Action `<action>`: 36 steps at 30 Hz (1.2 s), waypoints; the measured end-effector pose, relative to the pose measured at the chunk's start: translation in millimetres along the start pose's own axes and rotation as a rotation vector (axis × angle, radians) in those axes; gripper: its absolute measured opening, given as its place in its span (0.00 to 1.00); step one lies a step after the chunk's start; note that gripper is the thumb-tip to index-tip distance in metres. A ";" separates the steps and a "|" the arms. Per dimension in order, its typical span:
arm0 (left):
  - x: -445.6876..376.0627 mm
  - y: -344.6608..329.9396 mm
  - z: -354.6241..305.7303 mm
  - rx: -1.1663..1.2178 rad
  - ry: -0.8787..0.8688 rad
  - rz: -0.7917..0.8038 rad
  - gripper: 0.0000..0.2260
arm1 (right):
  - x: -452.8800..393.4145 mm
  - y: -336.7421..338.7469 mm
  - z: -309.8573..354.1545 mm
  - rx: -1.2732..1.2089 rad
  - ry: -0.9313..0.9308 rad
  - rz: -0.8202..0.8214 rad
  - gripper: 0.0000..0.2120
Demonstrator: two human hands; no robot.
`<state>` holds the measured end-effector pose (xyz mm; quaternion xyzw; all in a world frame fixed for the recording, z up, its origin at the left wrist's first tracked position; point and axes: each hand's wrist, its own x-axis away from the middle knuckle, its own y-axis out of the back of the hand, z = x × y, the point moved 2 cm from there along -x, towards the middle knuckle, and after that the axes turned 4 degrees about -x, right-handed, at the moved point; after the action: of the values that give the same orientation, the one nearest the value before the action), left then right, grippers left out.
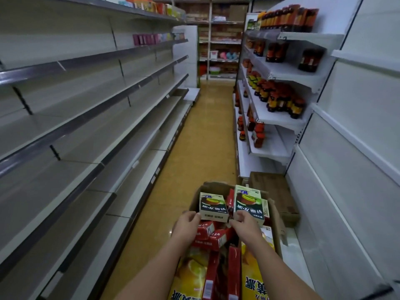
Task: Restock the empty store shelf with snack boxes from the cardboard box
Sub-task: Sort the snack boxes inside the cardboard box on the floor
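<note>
Cardboard box (278, 226): red and yellow snack boxes | left hand (186, 224) grips green box (213, 206) | right hand (245, 224) grips second green box (250, 203)

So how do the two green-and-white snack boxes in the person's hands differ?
The green-and-white snack box in the left hand, at, sits lower and looks smaller; the green-and-white snack box in the right hand, at, rises higher and leans slightly right. The left one is gripped at its lower left corner, the right one along its bottom edge. Both share the same print and are above the open cardboard box.
</note>
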<state>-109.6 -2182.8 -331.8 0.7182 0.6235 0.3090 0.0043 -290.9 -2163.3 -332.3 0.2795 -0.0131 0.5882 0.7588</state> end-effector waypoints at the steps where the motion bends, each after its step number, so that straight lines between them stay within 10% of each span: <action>1: -5.9 -3.8 -2.2 -0.008 0.004 0.005 0.16 | -5.7 0.6 -0.4 0.003 -0.009 -0.002 0.22; 15: -121.5 -33.5 13.5 -0.142 0.071 -0.013 0.26 | -84.7 -49.2 -1.9 0.114 -0.096 0.050 0.24; 36: -137.8 -36.3 -12.5 0.080 0.077 -0.053 0.10 | -104.4 -63.8 -4.8 0.443 0.004 0.023 0.32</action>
<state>-152.0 -2303.3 -396.4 0.6886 0.6539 0.3110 -0.0400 -267.1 -2263.4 -398.8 0.4380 0.1149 0.5860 0.6720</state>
